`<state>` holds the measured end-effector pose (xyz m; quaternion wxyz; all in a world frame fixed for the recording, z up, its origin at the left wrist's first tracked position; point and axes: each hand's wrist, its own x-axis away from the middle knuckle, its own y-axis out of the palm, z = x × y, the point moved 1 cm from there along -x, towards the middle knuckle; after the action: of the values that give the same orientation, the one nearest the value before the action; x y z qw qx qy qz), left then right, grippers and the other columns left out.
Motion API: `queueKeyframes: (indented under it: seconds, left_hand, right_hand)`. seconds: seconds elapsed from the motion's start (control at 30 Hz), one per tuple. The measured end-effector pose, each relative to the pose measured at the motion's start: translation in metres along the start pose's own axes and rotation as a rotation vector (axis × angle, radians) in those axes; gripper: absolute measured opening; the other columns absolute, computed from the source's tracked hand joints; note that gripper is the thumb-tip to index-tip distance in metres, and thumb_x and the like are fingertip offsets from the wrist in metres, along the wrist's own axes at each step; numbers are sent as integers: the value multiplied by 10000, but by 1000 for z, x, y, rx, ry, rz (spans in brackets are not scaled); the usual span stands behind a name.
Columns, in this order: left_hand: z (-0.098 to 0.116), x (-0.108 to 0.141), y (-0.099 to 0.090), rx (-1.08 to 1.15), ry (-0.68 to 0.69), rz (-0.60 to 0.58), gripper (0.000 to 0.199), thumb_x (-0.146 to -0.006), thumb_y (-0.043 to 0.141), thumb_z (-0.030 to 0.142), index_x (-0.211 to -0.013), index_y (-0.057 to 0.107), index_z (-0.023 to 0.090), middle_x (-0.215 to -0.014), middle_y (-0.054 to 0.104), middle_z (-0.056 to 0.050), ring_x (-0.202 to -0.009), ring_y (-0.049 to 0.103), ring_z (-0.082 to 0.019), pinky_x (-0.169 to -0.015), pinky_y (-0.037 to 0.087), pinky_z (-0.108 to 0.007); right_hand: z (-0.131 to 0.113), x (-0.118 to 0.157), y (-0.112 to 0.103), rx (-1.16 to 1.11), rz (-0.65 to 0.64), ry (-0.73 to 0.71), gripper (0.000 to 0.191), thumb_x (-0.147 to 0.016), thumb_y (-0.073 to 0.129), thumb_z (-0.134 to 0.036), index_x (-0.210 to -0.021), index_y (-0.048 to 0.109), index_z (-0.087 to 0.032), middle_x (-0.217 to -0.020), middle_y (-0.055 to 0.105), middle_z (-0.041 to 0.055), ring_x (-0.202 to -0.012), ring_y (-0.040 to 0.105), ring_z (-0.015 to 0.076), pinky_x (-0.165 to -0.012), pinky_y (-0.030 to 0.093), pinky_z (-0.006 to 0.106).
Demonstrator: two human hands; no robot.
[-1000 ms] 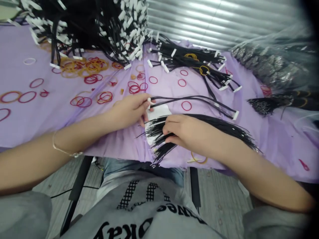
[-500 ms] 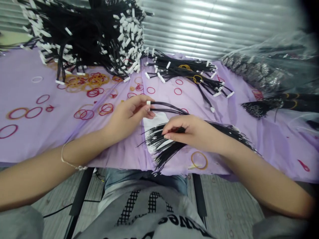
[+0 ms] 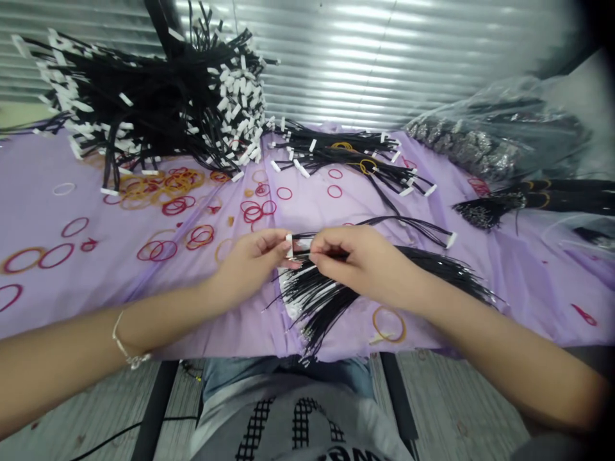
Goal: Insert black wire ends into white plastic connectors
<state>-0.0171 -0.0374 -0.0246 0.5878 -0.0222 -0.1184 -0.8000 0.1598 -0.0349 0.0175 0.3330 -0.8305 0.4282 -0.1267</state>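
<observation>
1. The left hand (image 3: 252,262) holds a small, flat white plastic connector (image 3: 289,245), its thumb and fingers pressed together in a pinch on the squared end.
2. The right hand (image 3: 362,259) sits just beside the left, its fingertips (image 3: 319,251) pinched closely together on a few thin black wires (image 3: 303,235) that run from the connector.
3. Directly below both hands, a fanned bundle of slim, glossy black wires (image 3: 314,307) lies on a smooth lilac cloth (image 3: 110,214), its silvery ends spreading toward the near edge.
4. Thin, flexible red and orange rubber bands (image 3: 175,206) lie in loose rings and loops across the cloth.
5. Farther back, a dense, tangled heap of black wires (image 3: 158,109) bristles with white connectors, and a looser bunch of wires (image 3: 336,150) lies to its right.
6. At the far right, a crinkled, translucent plastic bag (image 3: 494,137) wraps dark bundles, while a ribbed metal shutter (image 3: 360,64) stands behind.
</observation>
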Motion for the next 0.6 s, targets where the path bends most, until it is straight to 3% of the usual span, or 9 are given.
queueKeyframes:
  seconds: [0.13,0.27,0.6]
  left_hand:
    - [-6,8,-2,112,-91,-62,102,-828,613,167,-914,649,128,-849,694,-12,-701,661,-84,-707,551,-202]
    - [-11,13,-4,184,-180,-98,114,-838,614,175,-930,672,141,-873,701,-10,-749,676,-91,-736,558,-199]
    - [-10,13,-3,205,-192,-86,104,-841,612,151,-903,695,142,-856,705,-10,-747,692,-110,-717,572,-183]
  right_hand:
    - [9,-7,1,-167,-26,155,106,-765,535,-159,-667,573,-146,-555,472,-53,-501,386,48,-468,294,184]
    - [17,-7,4,-147,-20,234,102,-741,560,-164,-642,581,-147,-544,475,-48,-496,387,52,-459,290,193]
    - [19,-6,7,-136,-8,249,135,-750,542,-151,-626,594,-165,-527,481,-43,-478,391,55,-433,270,209]
